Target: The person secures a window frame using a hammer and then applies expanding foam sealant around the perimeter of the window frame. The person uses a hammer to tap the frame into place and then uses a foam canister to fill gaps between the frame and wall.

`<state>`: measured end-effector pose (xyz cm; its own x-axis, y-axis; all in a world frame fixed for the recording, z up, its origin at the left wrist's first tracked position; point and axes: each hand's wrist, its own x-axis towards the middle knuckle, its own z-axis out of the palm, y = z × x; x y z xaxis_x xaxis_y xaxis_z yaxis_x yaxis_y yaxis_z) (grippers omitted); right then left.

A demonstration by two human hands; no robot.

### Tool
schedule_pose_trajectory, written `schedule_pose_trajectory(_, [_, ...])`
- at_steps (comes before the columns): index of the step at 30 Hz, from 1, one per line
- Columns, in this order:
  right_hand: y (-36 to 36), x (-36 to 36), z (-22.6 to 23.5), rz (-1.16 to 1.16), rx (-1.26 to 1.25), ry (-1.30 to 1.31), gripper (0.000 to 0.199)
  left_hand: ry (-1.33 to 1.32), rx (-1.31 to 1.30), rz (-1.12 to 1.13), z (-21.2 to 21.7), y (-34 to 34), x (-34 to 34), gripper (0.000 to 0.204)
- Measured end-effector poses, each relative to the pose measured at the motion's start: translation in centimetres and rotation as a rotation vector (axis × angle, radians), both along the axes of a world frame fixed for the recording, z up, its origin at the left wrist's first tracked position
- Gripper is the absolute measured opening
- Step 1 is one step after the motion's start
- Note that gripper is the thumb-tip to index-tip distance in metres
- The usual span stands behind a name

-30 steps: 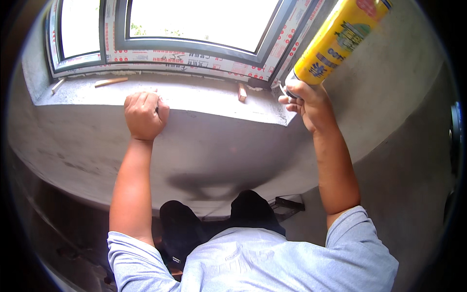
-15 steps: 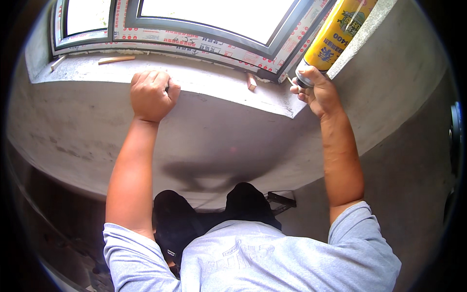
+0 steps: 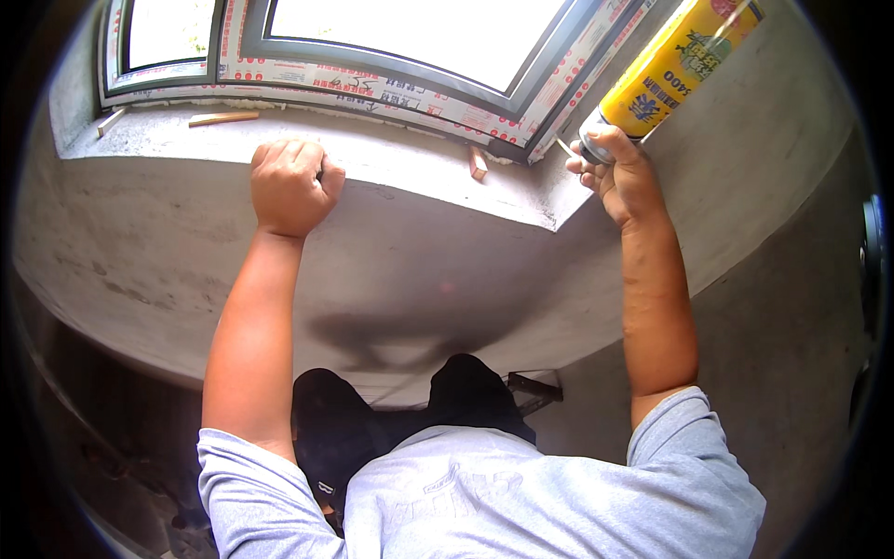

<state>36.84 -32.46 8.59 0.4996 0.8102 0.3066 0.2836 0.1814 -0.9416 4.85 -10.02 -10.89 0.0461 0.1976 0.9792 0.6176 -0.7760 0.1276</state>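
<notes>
My right hand [image 3: 624,177] grips the lower end of a yellow can of spray foam [image 3: 659,79], tilted upside down beside the window's right corner. From the can's lower end a thin pale nozzle tube [image 3: 564,147] points toward the gap between frame and wall. My left hand [image 3: 293,186] is closed in a fist at the front edge of the window sill [image 3: 391,160]. A dark spot shows between its thumb and fingers; whether it holds something is hidden. The grey window frame [image 3: 391,88] carries printed protective film, with pale foam along its lower edge.
Small wooden wedges lie on the sill: a long one [image 3: 223,118] left of my fist, a short one [image 3: 478,163] near the right corner, and another [image 3: 112,122] at the far left. Bare plastered wall [image 3: 438,252] drops below the sill. A dark metal bracket-like part [image 3: 535,391] sits by my knee.
My right hand and the foam can have shifted slightly right, and the can leans further right. My left fist stays at the sill's edge.
</notes>
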Motion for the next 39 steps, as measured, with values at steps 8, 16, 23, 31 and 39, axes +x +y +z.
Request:
schedule_pose_trajectory(8, [0.1,0.6,2.5,-0.023,-0.015,-0.037,0.039,0.017,-0.014,-0.002,0.1,-0.1,-0.2,0.018])
schedule_pose_trajectory(16, [-0.1,0.6,2.6,-0.018,0.006,-0.046,0.039,-0.02,0.054,-0.015,0.1,0.3,0.1,0.012])
schedule_pose_trajectory(23, [-0.5,0.0,4.2,-0.017,0.052,-0.05,0.04,-0.028,0.052,-0.017,0.2,0.1,0.2,0.013])
schedule_pose_trajectory(31, [-0.5,-0.9,5.6,-0.048,0.102,-0.098,0.041,-0.001,0.021,-0.011,0.0,0.1,0.1,0.014])
schedule_pose_trajectory(39, [-0.8,-0.2,7.5,-0.056,0.125,-0.178,0.04,0.019,-0.002,-0.009,-0.1,0.1,0.0,0.017])
